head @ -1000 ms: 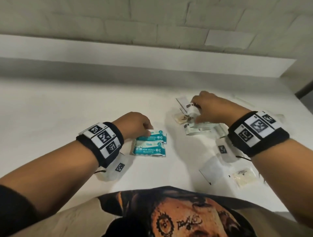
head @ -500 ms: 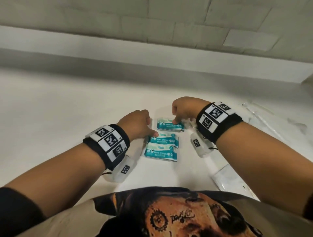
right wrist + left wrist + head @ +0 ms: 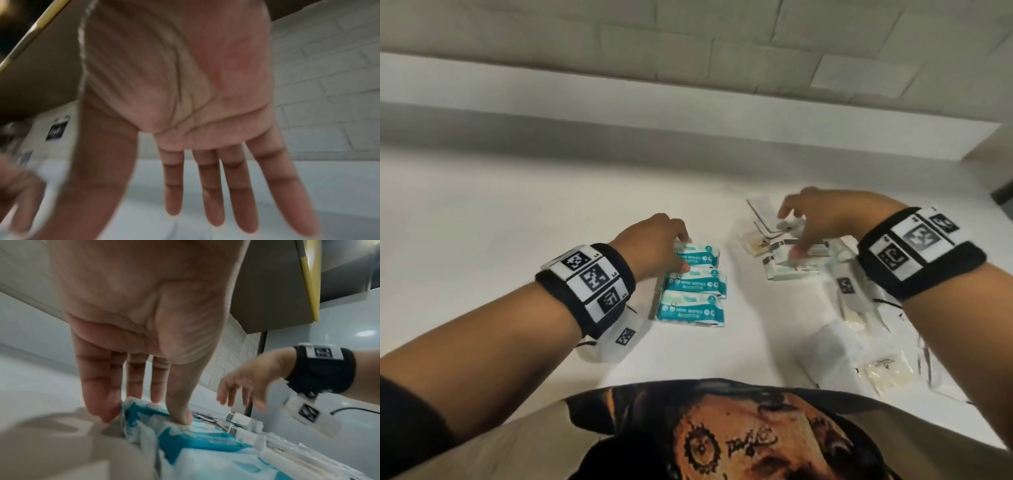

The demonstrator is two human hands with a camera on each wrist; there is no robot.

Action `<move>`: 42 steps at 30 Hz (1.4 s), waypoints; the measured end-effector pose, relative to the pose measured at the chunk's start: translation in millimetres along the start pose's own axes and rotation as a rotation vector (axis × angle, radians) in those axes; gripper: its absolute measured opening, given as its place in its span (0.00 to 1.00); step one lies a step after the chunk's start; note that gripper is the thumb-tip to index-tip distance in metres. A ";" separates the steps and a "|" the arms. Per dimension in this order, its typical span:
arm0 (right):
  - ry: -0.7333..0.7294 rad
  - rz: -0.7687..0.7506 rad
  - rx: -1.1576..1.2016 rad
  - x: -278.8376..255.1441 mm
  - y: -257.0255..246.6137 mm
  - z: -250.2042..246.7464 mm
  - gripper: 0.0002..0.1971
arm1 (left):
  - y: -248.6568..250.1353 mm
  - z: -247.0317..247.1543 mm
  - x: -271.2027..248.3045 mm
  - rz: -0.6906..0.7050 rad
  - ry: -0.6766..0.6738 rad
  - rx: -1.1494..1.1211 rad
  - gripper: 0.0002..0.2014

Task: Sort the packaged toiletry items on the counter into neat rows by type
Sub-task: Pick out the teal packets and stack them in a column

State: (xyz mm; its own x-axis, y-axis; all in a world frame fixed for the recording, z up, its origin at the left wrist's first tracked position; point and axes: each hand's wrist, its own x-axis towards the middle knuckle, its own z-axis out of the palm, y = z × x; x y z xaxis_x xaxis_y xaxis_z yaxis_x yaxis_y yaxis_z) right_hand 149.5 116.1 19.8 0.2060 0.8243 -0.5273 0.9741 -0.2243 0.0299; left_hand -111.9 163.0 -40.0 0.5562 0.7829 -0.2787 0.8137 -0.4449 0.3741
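Our left hand (image 3: 654, 240) presses straight fingers (image 3: 179, 408) onto the farthest of three teal wipes packs (image 3: 693, 284), which lie in a touching column on the white surface (image 3: 517, 222). Our right hand (image 3: 825, 219) hovers spread and empty over a loose cluster of white barcoded packets (image 3: 796, 260); motion blur leaves it unclear whether its fingertips touch them. Nearer the body, at right, lie clear sachets (image 3: 883, 370) and a flat white pouch (image 3: 828, 353), well apart from the wipes.

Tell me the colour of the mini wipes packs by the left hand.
Teal and white mini wipes packs; clearest in the head view.
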 end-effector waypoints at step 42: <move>-0.178 -0.180 0.257 -9.1 4.8 43.8 0.05 | 10.8 -0.9 16.6 0.091 -0.008 0.199 0.25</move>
State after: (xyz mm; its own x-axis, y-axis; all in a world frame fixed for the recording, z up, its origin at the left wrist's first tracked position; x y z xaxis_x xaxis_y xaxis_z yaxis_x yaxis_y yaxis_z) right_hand 148.3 84.7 -12.5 -0.0079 0.7642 -0.6450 0.9333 -0.2259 -0.2791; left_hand -94.0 171.6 -39.8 0.6297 0.7323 -0.2590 0.7768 -0.5913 0.2167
